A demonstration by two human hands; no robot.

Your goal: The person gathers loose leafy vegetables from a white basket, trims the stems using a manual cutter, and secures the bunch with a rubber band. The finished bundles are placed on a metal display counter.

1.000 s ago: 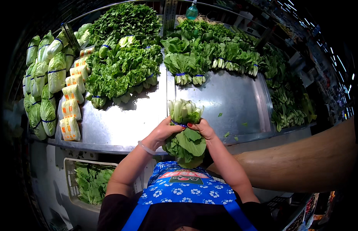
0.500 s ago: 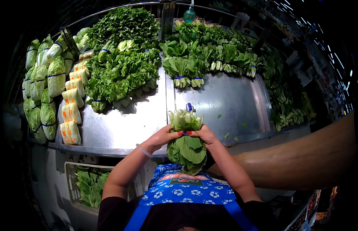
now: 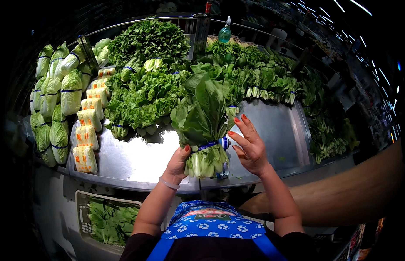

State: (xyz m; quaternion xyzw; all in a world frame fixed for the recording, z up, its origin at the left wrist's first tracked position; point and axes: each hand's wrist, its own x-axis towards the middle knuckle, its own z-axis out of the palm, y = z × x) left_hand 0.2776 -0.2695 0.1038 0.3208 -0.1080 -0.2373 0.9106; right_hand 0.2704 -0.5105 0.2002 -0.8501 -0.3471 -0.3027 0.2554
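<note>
Leafy green bunch (image 3: 200,115), held over the near part of the table (image 3: 274,124), leaf end away from the body. Blue band (image 3: 207,146) around the stems, so probably late in the banding step; no telling if cut free from the blue-and-white roll (image 3: 225,142) just beside. Left hand (image 3: 177,162) curled on the stems; right hand (image 3: 250,148) empty, fingers loosely spread. Called for next, at a guess: steady left grip, band kept snug. Pale print on the band, too small to read. Further out, orange print on wrapped cabbages (image 3: 85,159), red-and-green emblem on a blue apron (image 3: 211,233).
</note>
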